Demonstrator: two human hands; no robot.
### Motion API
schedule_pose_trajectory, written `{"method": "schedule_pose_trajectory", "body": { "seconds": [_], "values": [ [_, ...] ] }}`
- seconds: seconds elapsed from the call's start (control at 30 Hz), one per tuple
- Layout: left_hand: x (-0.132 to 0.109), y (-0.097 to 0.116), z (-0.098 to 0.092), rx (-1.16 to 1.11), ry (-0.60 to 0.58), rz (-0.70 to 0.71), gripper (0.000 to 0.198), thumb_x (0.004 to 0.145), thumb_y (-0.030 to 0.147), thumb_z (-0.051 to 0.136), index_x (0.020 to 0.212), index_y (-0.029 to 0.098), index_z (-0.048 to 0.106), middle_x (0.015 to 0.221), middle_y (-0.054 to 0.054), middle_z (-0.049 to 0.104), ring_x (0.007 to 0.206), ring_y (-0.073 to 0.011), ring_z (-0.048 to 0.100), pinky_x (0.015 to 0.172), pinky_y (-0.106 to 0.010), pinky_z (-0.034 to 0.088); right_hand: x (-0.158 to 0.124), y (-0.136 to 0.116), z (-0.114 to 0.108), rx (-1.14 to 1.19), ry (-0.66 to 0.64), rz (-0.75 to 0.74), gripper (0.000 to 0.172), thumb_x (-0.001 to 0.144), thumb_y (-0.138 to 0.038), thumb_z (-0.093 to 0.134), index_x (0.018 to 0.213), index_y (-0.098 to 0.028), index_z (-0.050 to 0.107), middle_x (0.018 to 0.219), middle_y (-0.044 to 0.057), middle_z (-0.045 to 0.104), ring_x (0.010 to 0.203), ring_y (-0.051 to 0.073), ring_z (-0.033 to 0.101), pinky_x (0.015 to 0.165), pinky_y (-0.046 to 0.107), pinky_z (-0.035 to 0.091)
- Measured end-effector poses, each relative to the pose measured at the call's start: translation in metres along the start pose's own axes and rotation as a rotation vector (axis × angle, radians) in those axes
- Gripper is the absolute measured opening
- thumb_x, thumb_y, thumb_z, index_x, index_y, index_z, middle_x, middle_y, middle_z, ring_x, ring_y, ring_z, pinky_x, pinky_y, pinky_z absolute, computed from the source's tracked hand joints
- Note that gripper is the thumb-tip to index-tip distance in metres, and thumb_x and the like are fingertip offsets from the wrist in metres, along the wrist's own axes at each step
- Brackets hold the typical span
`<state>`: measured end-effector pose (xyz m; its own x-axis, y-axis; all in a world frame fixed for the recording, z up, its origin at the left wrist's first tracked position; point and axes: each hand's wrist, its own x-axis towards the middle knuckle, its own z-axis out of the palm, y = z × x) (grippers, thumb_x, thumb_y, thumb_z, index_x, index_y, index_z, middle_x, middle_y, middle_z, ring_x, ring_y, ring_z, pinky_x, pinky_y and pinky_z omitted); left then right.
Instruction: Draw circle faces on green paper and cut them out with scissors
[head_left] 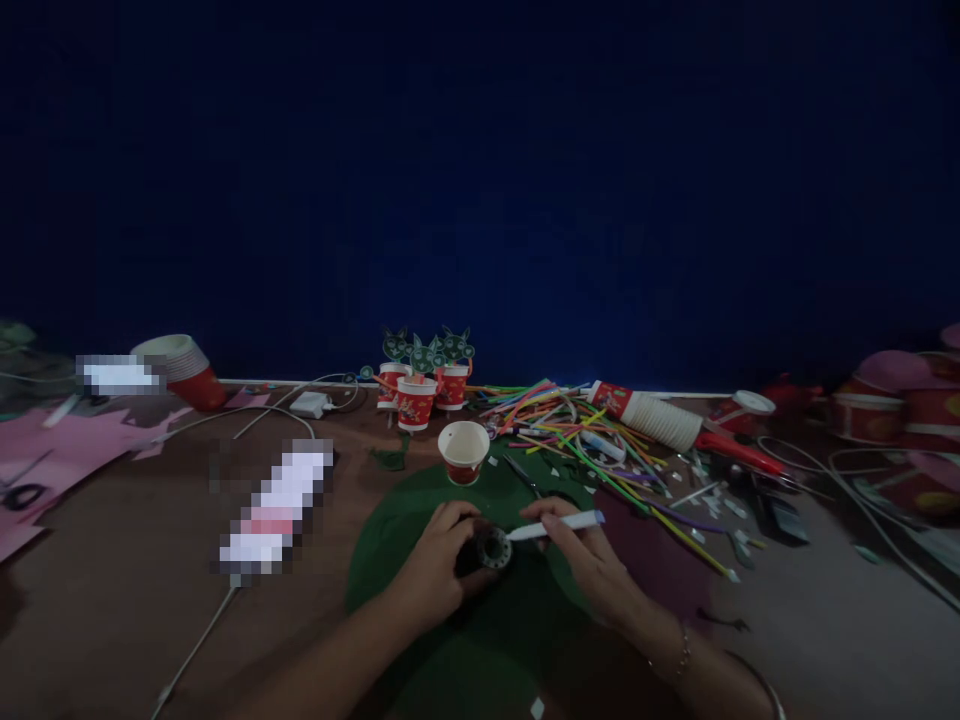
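My left hand (pixel 439 570) has its fingers curled round a small dark round piece (pixel 495 549) with a lighter, dotted rim and a dark centre. Between the fingers of my right hand (pixel 585 555) is a white marker (pixel 562 525), its tip at the right edge of that round piece. Both hands are over a sheet of dark green paper (pixel 397 545). Just beyond them stands an upright red-and-white paper cup (pixel 463 450). A pair of scissors (pixel 523 474), partly hidden, lies behind my right hand.
Several decorated cups (pixel 415 402) with green animal heads stand at the back. Coloured pipe cleaners (pixel 540 410) and a toppled stack of cups (pixel 660 418) lie to the right. On the left are a pixelated phone-like object (pixel 277 505) with a cable, pink paper (pixel 60 455) and stacked cups (pixel 187 372).
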<state>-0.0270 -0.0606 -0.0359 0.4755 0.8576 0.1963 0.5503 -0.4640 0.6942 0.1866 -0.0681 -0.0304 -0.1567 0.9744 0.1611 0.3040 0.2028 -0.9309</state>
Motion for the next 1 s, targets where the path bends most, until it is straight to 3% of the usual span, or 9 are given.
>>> {"method": "schedule_pose_trajectory", "body": {
  "seconds": [0.17, 0.63, 1.0],
  "values": [
    [0.001, 0.001, 0.000, -0.001, 0.015, 0.005, 0.030, 0.069, 0.024, 0.069, 0.097, 0.022, 0.060, 0.111, -0.007, 0.052, 0.105, -0.0237, 0.046, 0.090, -0.038, 0.042, 0.005, -0.012, 0.011, -0.075, -0.063, 0.020, 0.018, 0.085, -0.030, 0.045, 0.073, -0.018, 0.053, 0.063, -0.002, 0.053, 0.061, 0.014, 0.049, 0.057, 0.023, 0.040],
    [0.000, -0.005, 0.003, 0.022, 0.026, 0.039, 0.034, 0.069, 0.029, 0.070, 0.100, 0.021, 0.058, 0.112, -0.007, 0.051, 0.110, -0.0236, 0.045, 0.099, -0.041, 0.036, 0.005, -0.009, 0.023, -0.252, -0.092, -0.124, 0.016, 0.086, -0.023, 0.045, 0.074, -0.018, 0.055, 0.071, 0.001, 0.056, 0.068, 0.015, 0.052, 0.062, 0.025, 0.040],
    [0.002, -0.010, 0.002, 0.197, 0.023, 0.043, 0.045, 0.064, 0.036, 0.073, 0.105, 0.024, 0.061, 0.115, -0.007, 0.055, 0.116, -0.0291, 0.043, 0.107, -0.056, 0.019, 0.021, -0.017, 0.020, -0.204, -0.230, -0.014, 0.019, 0.085, -0.027, 0.043, 0.073, -0.017, 0.053, 0.063, -0.002, 0.053, 0.059, 0.012, 0.048, 0.056, 0.022, 0.036]
  ]
}}
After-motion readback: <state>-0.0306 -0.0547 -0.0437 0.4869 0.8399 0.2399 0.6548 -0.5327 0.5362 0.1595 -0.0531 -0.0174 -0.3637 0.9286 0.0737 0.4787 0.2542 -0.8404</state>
